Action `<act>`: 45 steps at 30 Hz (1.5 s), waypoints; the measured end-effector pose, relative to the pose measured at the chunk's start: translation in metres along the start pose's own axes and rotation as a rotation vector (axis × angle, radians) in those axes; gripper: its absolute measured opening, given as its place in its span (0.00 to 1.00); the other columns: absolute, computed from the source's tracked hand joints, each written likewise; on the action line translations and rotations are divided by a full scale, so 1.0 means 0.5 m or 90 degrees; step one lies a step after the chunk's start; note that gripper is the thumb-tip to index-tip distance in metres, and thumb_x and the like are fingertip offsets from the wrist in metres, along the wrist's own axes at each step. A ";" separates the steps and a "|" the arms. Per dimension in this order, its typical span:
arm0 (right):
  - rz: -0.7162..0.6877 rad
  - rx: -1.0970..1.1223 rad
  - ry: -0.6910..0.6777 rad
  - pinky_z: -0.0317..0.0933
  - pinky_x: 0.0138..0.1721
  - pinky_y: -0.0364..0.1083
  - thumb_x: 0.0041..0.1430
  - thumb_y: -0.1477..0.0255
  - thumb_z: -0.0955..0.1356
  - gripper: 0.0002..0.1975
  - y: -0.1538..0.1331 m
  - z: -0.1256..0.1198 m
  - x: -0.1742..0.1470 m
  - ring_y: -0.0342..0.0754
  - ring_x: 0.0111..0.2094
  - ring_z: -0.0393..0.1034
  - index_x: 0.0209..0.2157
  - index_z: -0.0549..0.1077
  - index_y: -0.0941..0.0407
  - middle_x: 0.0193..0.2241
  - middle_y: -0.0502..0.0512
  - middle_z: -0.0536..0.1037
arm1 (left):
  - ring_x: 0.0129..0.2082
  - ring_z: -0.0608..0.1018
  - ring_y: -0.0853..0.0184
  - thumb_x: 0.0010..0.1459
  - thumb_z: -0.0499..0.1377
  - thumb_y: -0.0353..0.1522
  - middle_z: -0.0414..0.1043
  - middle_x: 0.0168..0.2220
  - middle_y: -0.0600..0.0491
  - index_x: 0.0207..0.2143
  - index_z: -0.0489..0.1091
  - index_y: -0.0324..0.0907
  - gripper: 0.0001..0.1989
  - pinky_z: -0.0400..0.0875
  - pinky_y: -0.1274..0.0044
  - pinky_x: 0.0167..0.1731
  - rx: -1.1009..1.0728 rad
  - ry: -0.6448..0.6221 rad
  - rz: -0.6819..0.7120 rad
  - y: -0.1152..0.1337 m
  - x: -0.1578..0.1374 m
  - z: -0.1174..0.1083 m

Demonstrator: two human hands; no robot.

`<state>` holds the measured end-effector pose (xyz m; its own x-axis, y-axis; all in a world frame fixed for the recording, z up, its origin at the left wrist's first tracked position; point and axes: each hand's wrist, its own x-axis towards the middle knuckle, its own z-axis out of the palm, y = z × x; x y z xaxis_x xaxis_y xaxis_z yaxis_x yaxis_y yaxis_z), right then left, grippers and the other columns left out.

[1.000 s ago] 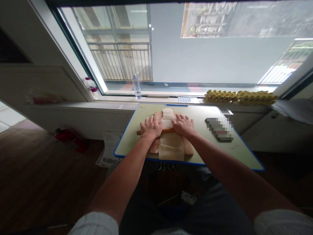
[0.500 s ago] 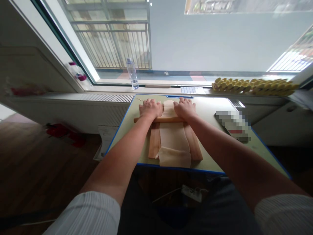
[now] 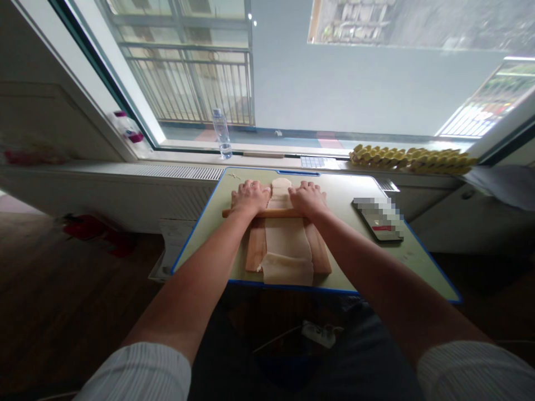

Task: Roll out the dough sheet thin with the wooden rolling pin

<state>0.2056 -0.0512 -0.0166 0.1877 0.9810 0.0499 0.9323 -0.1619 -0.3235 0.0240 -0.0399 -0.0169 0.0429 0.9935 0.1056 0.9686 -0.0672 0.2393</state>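
A thin wooden rolling pin (image 3: pixel 279 213) lies crosswise over a long sheet of dough (image 3: pixel 286 236) on a wooden board (image 3: pixel 321 253). My left hand (image 3: pixel 249 196) bears down at the pin's left part, fingers spread beyond it. On the right, my right hand (image 3: pixel 308 197) presses in the same way, its heel over the pin and its fingers apart, not wrapped round it. Between the hands the far end of the dough shows. The near end is folded and hangs over the board's front edge. Both palms are hidden from above.
The board rests on a pale green table (image 3: pixel 209 234) with a blue rim. A dark flat object, partly pixelated (image 3: pixel 380 220), lies on the right. Along the windowsill stand a clear bottle (image 3: pixel 222 133) and yellow egg trays (image 3: pixel 409 159). A red fire extinguisher (image 3: pixel 94 231) is at floor level left.
The view has tilted up and shifted slightly, so the table sits further left and a little lower in the picture. Both hands keep their place on the rolling pin.
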 end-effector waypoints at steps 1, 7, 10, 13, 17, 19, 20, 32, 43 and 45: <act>0.000 0.000 -0.005 0.55 0.65 0.68 0.72 0.56 0.56 0.32 0.001 -0.003 -0.013 0.68 0.66 0.60 0.65 0.68 0.63 0.66 0.74 0.68 | 0.67 0.68 0.49 0.70 0.44 0.49 0.65 0.70 0.42 0.64 0.70 0.48 0.31 0.64 0.53 0.65 -0.002 0.000 -0.002 0.001 -0.012 -0.002; -0.016 -0.028 -0.015 0.46 0.70 0.70 0.72 0.55 0.56 0.38 0.009 -0.010 -0.111 0.68 0.72 0.50 0.75 0.55 0.60 0.76 0.66 0.54 | 0.75 0.57 0.51 0.70 0.42 0.52 0.52 0.77 0.49 0.74 0.58 0.53 0.35 0.52 0.51 0.71 0.013 -0.021 -0.025 0.004 -0.107 -0.006; -0.038 -0.069 -0.012 0.43 0.70 0.72 0.72 0.57 0.56 0.37 0.015 -0.010 -0.165 0.69 0.73 0.48 0.76 0.53 0.61 0.76 0.65 0.54 | 0.75 0.58 0.50 0.70 0.43 0.51 0.53 0.77 0.48 0.74 0.59 0.51 0.35 0.52 0.50 0.71 0.035 0.001 -0.017 0.005 -0.162 -0.007; -0.065 -0.091 0.004 0.42 0.71 0.72 0.74 0.57 0.54 0.36 0.023 -0.013 -0.220 0.70 0.74 0.47 0.75 0.56 0.62 0.75 0.66 0.56 | 0.75 0.59 0.51 0.71 0.41 0.50 0.55 0.76 0.49 0.73 0.60 0.52 0.34 0.53 0.50 0.71 0.051 0.016 0.006 0.005 -0.218 -0.011; -0.089 -0.107 0.019 0.41 0.71 0.71 0.76 0.54 0.52 0.38 0.036 -0.013 -0.290 0.70 0.75 0.47 0.74 0.58 0.65 0.74 0.69 0.58 | 0.75 0.59 0.51 0.72 0.40 0.50 0.57 0.76 0.49 0.75 0.58 0.50 0.35 0.51 0.54 0.73 0.056 0.051 0.032 -0.001 -0.287 -0.007; -0.094 -0.115 0.023 0.40 0.72 0.70 0.77 0.53 0.52 0.38 0.042 -0.009 -0.313 0.69 0.75 0.46 0.75 0.57 0.64 0.74 0.68 0.57 | 0.75 0.58 0.52 0.72 0.41 0.50 0.57 0.75 0.48 0.75 0.57 0.49 0.35 0.50 0.54 0.74 0.051 0.069 0.039 -0.005 -0.308 0.000; -0.094 -0.117 0.025 0.39 0.72 0.70 0.77 0.53 0.52 0.38 0.043 -0.008 -0.320 0.68 0.75 0.46 0.75 0.57 0.63 0.75 0.68 0.57 | 0.75 0.58 0.52 0.72 0.41 0.50 0.57 0.75 0.48 0.75 0.57 0.48 0.36 0.49 0.54 0.74 0.048 0.075 0.042 -0.007 -0.314 0.004; -0.062 -0.078 0.009 0.40 0.70 0.70 0.76 0.51 0.53 0.37 0.026 -0.008 -0.194 0.68 0.73 0.50 0.72 0.63 0.62 0.73 0.68 0.61 | 0.73 0.61 0.50 0.72 0.43 0.50 0.59 0.75 0.46 0.72 0.63 0.45 0.34 0.55 0.51 0.71 0.039 0.053 0.011 0.011 -0.164 0.010; -0.027 -0.027 0.040 0.46 0.67 0.68 0.72 0.49 0.57 0.35 0.014 -0.001 0.007 0.66 0.67 0.60 0.63 0.71 0.62 0.66 0.71 0.70 | 0.69 0.67 0.47 0.71 0.43 0.50 0.63 0.72 0.41 0.67 0.68 0.44 0.33 0.62 0.50 0.66 0.005 0.020 -0.017 0.027 0.011 0.006; -0.026 -0.028 0.070 0.49 0.66 0.68 0.73 0.53 0.57 0.32 0.010 0.002 0.033 0.66 0.65 0.62 0.61 0.73 0.62 0.64 0.72 0.72 | 0.65 0.70 0.48 0.71 0.43 0.48 0.68 0.68 0.39 0.64 0.70 0.42 0.31 0.65 0.52 0.63 0.013 0.065 -0.017 0.030 0.035 0.008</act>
<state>0.2133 -0.0357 -0.0181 0.1793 0.9696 0.1663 0.9522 -0.1285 -0.2772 0.0405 -0.0229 -0.0155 -0.0070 0.9804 0.1968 0.9740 -0.0378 0.2233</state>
